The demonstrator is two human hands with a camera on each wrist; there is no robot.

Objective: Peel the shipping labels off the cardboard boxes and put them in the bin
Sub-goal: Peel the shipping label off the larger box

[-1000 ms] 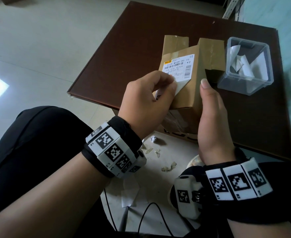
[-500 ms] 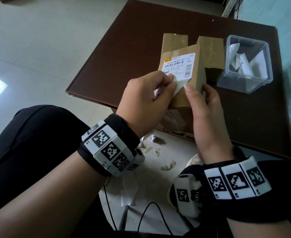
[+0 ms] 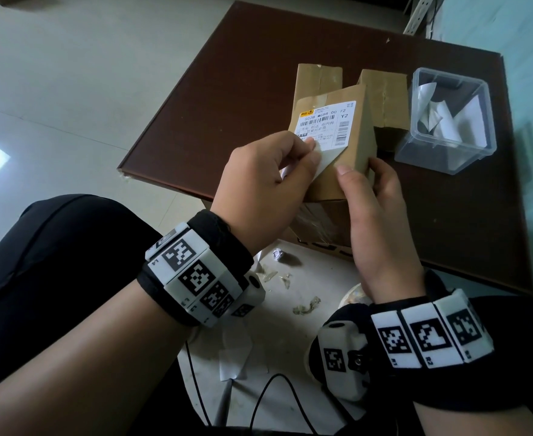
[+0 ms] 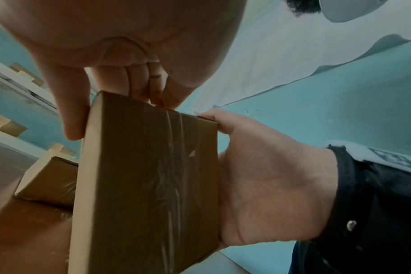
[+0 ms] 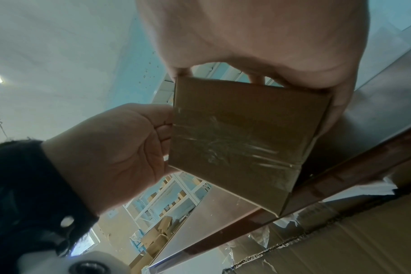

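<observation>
Your head camera looks forward and down over both wrists at the counter (image 3: 227, 89). Each wrist camera sits close under its palm, facing upward along the fingers. All three share the held cardboard box (image 3: 347, 158) (image 4: 148, 176) (image 5: 242, 140).

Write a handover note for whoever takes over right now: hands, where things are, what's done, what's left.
Left hand: pinching the lifted lower corner of the shipping label.
Right hand: gripping the cardboard box, held upright over the table's near edge.
Label: only that corner is free; the rest is stuck on.
Done: peeled labels already lie in the clear bin at far right.
Left: finish the peel, bin it. Two more boxes behind; labels not visible on them.
</observation>
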